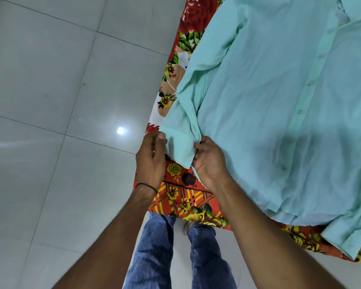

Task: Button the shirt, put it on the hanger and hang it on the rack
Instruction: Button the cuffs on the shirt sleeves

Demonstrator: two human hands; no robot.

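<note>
Left hand (150, 163) and right hand (211, 163) pinch the sleeve cuff (178, 147) of the shirt (269, 90) between their fingers (162, 140) by the near corner of the bed (186, 197), cuff-buttoning by the look of it, button through hole next.

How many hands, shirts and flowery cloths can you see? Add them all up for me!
Hands: 2, the left hand and the right hand
Shirts: 1, the green shirt
Flowery cloths: 1, the flowery cloth
Total: 4
</note>
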